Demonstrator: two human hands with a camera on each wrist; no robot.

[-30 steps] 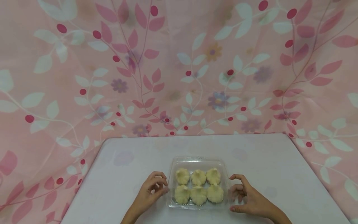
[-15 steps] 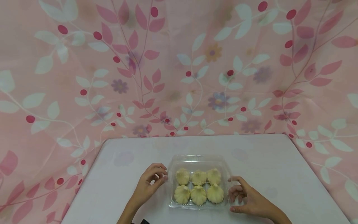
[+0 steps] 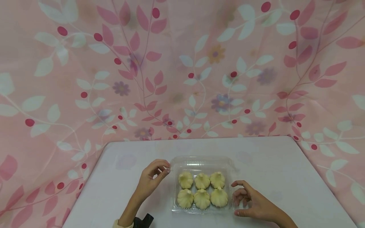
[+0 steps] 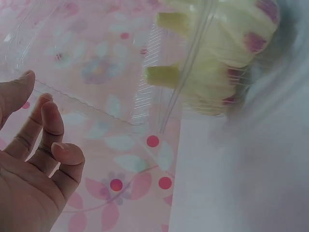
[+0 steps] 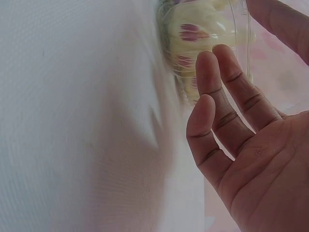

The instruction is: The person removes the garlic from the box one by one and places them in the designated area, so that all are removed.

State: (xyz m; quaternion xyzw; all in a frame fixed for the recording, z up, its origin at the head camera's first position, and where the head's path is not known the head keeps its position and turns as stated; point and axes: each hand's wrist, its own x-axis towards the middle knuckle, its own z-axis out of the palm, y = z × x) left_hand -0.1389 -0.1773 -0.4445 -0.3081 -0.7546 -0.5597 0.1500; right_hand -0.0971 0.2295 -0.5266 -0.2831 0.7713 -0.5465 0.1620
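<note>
In the head view, a clear plastic clamshell box (image 3: 182,211) sits near the front of the table, holding two rows of pale garlic bulbs (image 3: 202,199). Its see-through lid (image 3: 199,161) is raised and tilted toward the back. My left hand (image 3: 150,180) pinches the lid's left edge between thumb and fingertips, and the left wrist view shows the lid edge (image 4: 91,106) running out from them. My right hand (image 3: 253,204) stands by the box's right side, fingers loosely bent, thumb apart. Purple patches mark the garlic (image 5: 190,33) in the right wrist view.
The white table (image 3: 137,155) has rounded back corners. Behind it hangs a pink cloth (image 3: 176,104) with leaves and flowers, also down both sides. A black device (image 3: 144,220) shows at my left wrist.
My left hand has moved up and back, and the lid has swung backward with it, from over the front row to behind the bulbs. My right hand has barely moved.
</note>
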